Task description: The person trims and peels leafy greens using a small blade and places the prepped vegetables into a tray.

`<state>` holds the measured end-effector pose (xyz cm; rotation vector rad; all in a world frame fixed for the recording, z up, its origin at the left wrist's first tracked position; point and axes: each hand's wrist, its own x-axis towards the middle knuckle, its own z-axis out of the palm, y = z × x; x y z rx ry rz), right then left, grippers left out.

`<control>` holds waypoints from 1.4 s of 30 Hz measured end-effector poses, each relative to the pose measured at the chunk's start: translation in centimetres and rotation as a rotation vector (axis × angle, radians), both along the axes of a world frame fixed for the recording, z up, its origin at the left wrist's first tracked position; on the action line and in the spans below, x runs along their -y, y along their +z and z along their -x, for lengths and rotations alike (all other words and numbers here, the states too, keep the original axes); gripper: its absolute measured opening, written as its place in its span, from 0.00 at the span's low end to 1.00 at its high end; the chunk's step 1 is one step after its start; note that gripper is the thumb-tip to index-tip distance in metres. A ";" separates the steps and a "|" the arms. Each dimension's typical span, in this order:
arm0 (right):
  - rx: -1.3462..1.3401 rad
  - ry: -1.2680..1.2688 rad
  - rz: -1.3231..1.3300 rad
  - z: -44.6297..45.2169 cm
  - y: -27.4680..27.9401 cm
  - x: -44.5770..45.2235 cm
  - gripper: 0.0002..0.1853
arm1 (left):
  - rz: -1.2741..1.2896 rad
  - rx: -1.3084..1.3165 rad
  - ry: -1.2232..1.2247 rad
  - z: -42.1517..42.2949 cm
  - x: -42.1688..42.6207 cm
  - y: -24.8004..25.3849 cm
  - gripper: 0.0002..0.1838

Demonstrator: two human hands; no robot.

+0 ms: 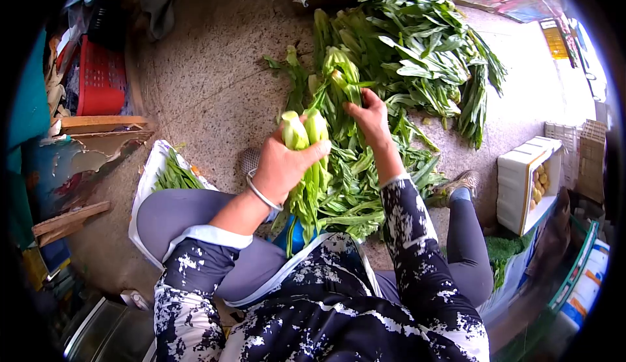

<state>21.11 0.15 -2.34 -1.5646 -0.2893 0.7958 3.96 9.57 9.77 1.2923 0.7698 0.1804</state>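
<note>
My left hand [282,165] is wrapped around two long-leaved lettuce heads [315,130], their pale cut bases pointing up and their leaves hanging toward my lap. To its right, my right hand [372,120] has thumb and fingers closed at the leaves of another lettuce head [342,68]; the exact grip is partly hidden. Under both hands lies a heap of loose lettuce leaves [352,196] on the floor between my legs. Just beyond, a large pile of long-leaved lettuce [424,42] spreads to the far right.
A white sheet with green leaves [175,174] lies by my left knee. At right stands a white foam box [518,182] holding round yellowish produce. A red plastic basket [103,78] is at far left. Speckled floor [215,68] stretches ahead.
</note>
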 end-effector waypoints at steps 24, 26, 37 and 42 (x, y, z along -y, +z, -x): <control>-0.142 -0.137 -0.230 7.6 9.8 11.1 0.16 | 0.155 0.300 -0.537 -1.8 4.0 2.2 0.30; -0.125 -0.249 -0.176 7.0 8.4 11.6 0.21 | 0.205 0.298 -0.499 -2.2 3.6 2.2 0.32; 0.076 -0.016 -0.194 9.3 12.5 13.7 0.26 | -0.871 0.343 -0.815 -2.9 5.3 1.9 0.19; -0.009 -0.017 -0.222 9.1 12.5 14.2 0.27 | -0.987 0.390 -0.886 -3.1 5.5 1.9 0.18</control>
